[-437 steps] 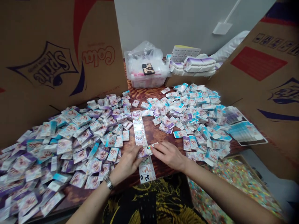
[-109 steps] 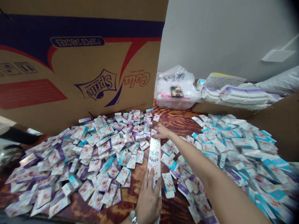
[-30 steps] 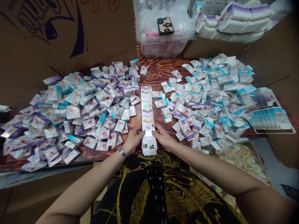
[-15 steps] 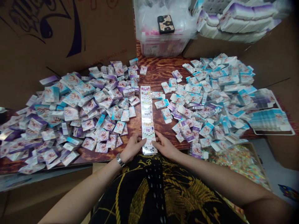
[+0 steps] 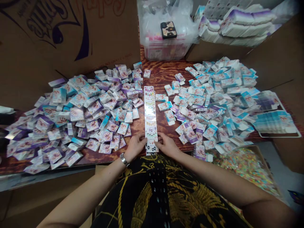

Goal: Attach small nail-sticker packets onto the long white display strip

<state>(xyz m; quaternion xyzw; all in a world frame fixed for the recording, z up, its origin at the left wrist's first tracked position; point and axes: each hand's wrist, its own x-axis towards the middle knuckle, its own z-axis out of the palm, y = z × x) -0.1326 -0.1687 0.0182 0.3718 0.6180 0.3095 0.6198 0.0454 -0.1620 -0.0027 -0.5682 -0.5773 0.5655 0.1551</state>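
Note:
A long narrow strip of stickers [image 5: 150, 118], printed with rows of small coloured shapes, lies lengthwise in front of me at the table's near edge. Beneath it the edge of at least one more strip shows on the right. My left hand [image 5: 136, 147] pinches the near end at its left edge, thumb on top. On the opposite edge my right hand [image 5: 167, 145] grips the same end, its thumb also on top. Small printed boxes [image 5: 105, 136] are heaped to the left of the strips, and boxes with open flaps [image 5: 196, 91] are piled to the right.
Large cardboard boxes [image 5: 68, 34] stand at the back left and right. A clear plastic bin [image 5: 166, 52] with a patterned phone-like object [image 5: 168, 30] on top sits behind. Flattened boxes [image 5: 275, 122] lie at far right, above a carton of colourful small packets [image 5: 247, 167].
The top strip now sits slightly offset from the one below, whose right edge has come into sight. Both hands stay at the near end. The camera view has shifted a little.

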